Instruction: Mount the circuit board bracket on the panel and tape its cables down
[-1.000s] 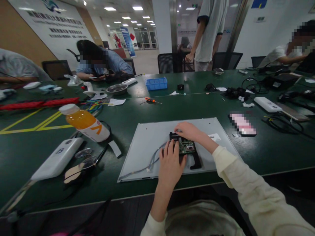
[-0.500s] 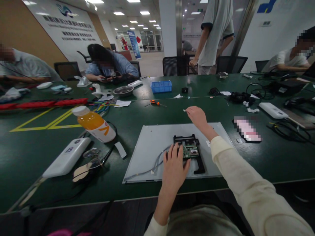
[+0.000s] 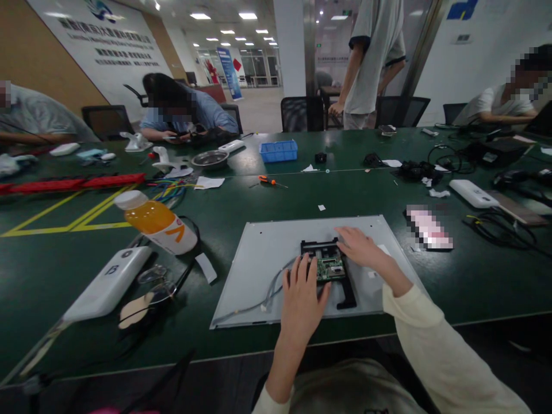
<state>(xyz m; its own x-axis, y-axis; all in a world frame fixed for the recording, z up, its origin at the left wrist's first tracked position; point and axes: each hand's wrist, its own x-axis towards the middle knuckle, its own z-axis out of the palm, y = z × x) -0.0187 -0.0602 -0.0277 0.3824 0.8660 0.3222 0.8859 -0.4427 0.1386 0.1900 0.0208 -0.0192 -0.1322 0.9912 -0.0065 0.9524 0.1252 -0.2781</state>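
Observation:
A flat light-grey panel (image 3: 250, 259) lies on the green table. On it sits a black plastic bracket (image 3: 348, 296) with a green circuit board (image 3: 330, 269) and grey cables (image 3: 269, 292) running out to the left. My left hand (image 3: 302, 293) rests with fingers spread at the left edge of the board, over the cables. At the bracket's upper right corner, my right hand (image 3: 360, 247) has its fingers stretched out, fingertips at the frame. A small white piece (image 3: 321, 207) lies on the table beyond the panel.
To the left are a juice bottle (image 3: 161, 224), a white power bank (image 3: 110, 282) and glasses (image 3: 159, 287). A screwdriver (image 3: 268, 180) and a blue basket (image 3: 278, 151) lie further back. A phone (image 3: 429, 228) lies right of the panel. Other people are around the table.
My right hand has let go of the small white piece on the table and come back to the bracket. My left hand has stayed by the board. The view has shifted slightly.

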